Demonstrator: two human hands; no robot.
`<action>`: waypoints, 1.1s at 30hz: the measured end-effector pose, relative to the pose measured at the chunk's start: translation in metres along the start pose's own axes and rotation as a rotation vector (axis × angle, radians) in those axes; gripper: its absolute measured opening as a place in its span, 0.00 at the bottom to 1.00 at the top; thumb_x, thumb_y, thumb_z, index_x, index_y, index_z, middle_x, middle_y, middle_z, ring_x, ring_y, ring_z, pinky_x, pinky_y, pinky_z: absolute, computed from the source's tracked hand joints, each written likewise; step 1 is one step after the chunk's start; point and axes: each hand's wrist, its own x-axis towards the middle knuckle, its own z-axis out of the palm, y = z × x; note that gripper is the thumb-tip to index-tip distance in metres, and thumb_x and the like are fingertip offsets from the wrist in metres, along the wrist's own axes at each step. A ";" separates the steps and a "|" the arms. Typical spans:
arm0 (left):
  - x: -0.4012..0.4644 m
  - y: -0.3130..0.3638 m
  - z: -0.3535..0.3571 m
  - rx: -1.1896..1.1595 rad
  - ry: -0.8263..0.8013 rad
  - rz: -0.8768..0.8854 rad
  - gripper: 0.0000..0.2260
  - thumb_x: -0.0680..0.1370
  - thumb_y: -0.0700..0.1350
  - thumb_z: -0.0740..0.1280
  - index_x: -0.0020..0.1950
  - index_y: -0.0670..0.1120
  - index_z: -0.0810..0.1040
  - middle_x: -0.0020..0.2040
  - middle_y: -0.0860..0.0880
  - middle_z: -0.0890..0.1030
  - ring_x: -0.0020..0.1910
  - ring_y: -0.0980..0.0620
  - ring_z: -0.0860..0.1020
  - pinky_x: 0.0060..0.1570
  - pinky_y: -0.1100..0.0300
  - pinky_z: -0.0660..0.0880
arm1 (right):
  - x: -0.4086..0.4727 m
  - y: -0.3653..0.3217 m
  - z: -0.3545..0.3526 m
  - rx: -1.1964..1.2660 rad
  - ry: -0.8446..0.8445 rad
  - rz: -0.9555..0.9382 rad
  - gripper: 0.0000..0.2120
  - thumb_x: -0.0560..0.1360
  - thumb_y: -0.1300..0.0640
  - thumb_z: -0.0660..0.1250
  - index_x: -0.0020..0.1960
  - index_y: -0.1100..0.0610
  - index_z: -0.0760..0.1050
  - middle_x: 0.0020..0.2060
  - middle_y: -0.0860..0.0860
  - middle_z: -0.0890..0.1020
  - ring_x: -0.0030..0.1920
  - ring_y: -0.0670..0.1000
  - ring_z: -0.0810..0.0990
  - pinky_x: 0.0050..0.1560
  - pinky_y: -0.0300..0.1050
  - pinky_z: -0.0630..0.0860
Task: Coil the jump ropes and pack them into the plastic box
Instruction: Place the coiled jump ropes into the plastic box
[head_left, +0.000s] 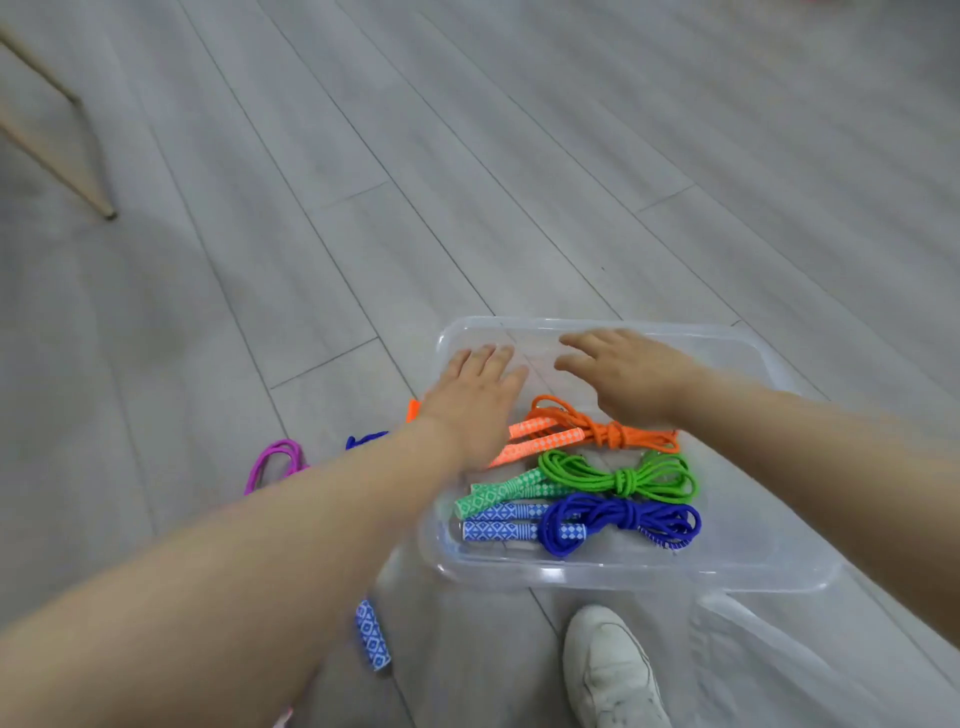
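A clear plastic box (779, 566) sits on the grey floor. Inside lie three coiled, knotted jump ropes side by side: an orange one (613, 434) farthest, a green one (623, 478) in the middle, a blue one (618, 522) nearest. My left hand (475, 402) hovers flat over the box's left edge, fingers together, holding nothing. My right hand (623, 376) is spread over the far half of the box, also with nothing in it. Loose ropes lie left of the box: a purple one (275, 462), a blue cord (363, 440) and a blue patterned handle (373, 635), partly hidden by my left arm.
The clear box lid (769, 660) lies on the floor at the lower right. My white shoe (608, 670) stands just in front of the box. Wooden furniture legs (67, 176) reach the floor at the far left. A bit of orange (413, 409) shows by my left wrist.
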 end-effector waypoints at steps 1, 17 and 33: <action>-0.006 -0.011 -0.009 0.028 0.045 0.008 0.32 0.77 0.51 0.59 0.79 0.47 0.49 0.79 0.44 0.48 0.78 0.44 0.48 0.75 0.49 0.44 | 0.004 -0.004 -0.015 -0.012 0.040 -0.008 0.28 0.74 0.60 0.60 0.74 0.52 0.62 0.76 0.55 0.60 0.74 0.56 0.60 0.71 0.49 0.58; -0.180 -0.200 0.053 -0.121 -0.055 -0.427 0.32 0.75 0.50 0.64 0.77 0.48 0.56 0.77 0.45 0.57 0.75 0.44 0.57 0.72 0.51 0.52 | 0.130 -0.208 -0.065 0.267 0.143 -0.134 0.26 0.73 0.61 0.61 0.71 0.55 0.64 0.68 0.54 0.69 0.67 0.57 0.67 0.65 0.51 0.65; -0.231 -0.210 0.202 -0.904 -0.211 -0.995 0.39 0.67 0.63 0.73 0.71 0.44 0.66 0.67 0.41 0.70 0.64 0.43 0.72 0.65 0.52 0.70 | 0.188 -0.330 0.045 0.255 -0.107 -0.170 0.33 0.74 0.63 0.63 0.76 0.56 0.55 0.75 0.55 0.61 0.71 0.58 0.63 0.68 0.53 0.65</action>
